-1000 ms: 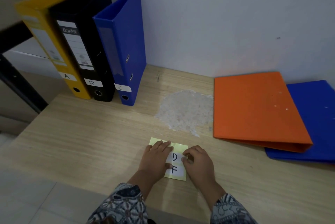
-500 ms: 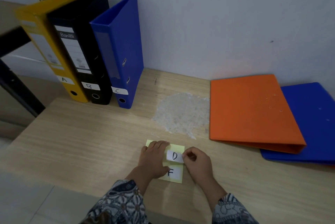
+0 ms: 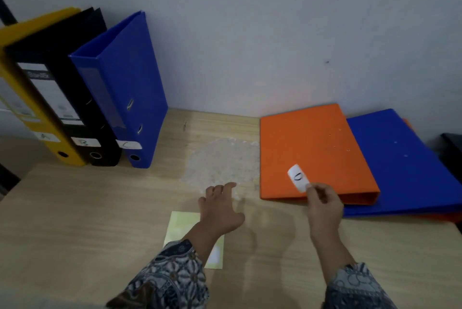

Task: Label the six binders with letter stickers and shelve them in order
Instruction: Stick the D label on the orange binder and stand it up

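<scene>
she's on the fourth binder by the look of it: the yellow binder (image 3: 57,151), black binder (image 3: 82,83) and upright blue binder (image 3: 130,88) stand together at the left against the wall, each with a white label low on its spine, so i'd say half the job is done. her right hand (image 3: 323,206) pinches a small white sticker (image 3: 298,178) between thumb and fingertips and holds it just over the near end of the orange binder (image 3: 307,138). that binder lies flat on top of a flat blue binder (image 3: 400,166), its spine facing her. the sticker's black letter is rounded but too blurred to read for sure; d would be next in order. her left hand (image 3: 220,211) grips nothing, with its fingers spread loosely over the table (image 3: 87,208) by a pale worn patch (image 3: 222,161), just past the yellow sticker sheet (image 3: 181,226). next, i reckon, the sticker has to go on the spine rather than the cover, pressed flat and straight, with the free hand steadying the binder. the orange cover looks smooth and stiff, with a few rivets showing.
</scene>
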A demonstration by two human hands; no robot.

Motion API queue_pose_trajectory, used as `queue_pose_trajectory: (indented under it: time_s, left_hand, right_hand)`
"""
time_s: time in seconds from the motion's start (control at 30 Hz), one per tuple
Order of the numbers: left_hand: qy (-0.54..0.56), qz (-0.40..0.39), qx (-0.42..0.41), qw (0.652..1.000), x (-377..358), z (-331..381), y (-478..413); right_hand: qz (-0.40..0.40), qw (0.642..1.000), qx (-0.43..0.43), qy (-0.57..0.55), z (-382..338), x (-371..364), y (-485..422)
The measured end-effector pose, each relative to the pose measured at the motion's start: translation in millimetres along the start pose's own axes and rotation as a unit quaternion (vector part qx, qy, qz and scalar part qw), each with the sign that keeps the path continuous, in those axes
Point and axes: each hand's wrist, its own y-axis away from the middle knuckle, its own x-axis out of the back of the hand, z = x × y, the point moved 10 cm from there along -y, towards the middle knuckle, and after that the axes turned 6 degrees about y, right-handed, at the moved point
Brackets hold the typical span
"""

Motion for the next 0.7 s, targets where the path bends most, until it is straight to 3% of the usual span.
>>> queue_pose_trajectory:
  time_s: [0.13, 0.2, 0.43, 0.7]
  left_hand:
    - [0.035, -0.021, -0.038, 0.998, -12, 49, -14]
    - [0.050, -0.042, -0.052, 0.997, -19, 72, -20]
    - [0.035, -0.121, -0.093, 0.988, -44, 132, -39]
    - [0.087, -0.164, -0.072, 0.980, -52, 154, -52]
  right_hand:
    - [0.137, 0.990, 0.016, -0.012, -20, 64, -40]
    - [0.147, 0.989, 0.000, 0.016, -23, 82, -62]
    - [0.000, 0.988, -0.110, 0.111, -11, 85, -122]
    - [-0.148, 0.934, -0.301, 0.126, 8, 78, -131]
